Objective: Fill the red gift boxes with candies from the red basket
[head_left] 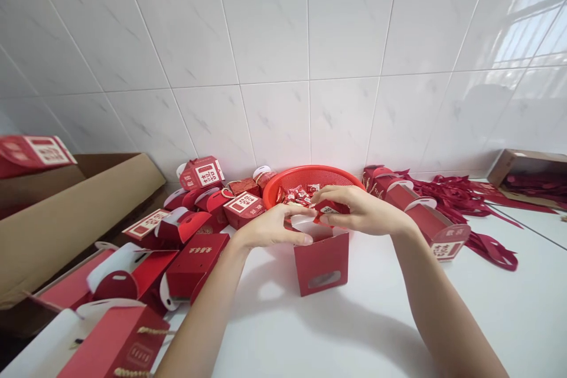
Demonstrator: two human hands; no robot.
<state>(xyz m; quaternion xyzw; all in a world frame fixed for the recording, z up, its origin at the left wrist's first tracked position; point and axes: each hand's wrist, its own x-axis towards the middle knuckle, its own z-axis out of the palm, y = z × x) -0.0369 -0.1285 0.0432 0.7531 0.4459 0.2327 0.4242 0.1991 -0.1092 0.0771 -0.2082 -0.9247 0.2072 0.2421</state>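
Observation:
A red paper gift box point(321, 266) stands upright on the white table in front of me, its top open and an oval window low on its front. My left hand point(277, 225) grips its upper left corner, thumb along the front edge and fingers behind the pale inner flap. Over the right side of the top, my right hand point(365, 209) is bent round a red flap with its fingers curled. Part of that flap and the box's inside are hidden by my fingers. Just behind stands a red plastic basket point(319, 174) with small red wrapped packets point(296, 195).
Several red gift boxes point(199, 254) crowd the left, beside a large cardboard carton point(133, 183). At the right lie more red boxes point(438, 227), dark red ribbons point(460, 192) and a small cardboard box point(522, 168). A tiled wall point(274, 29) rises behind the table.

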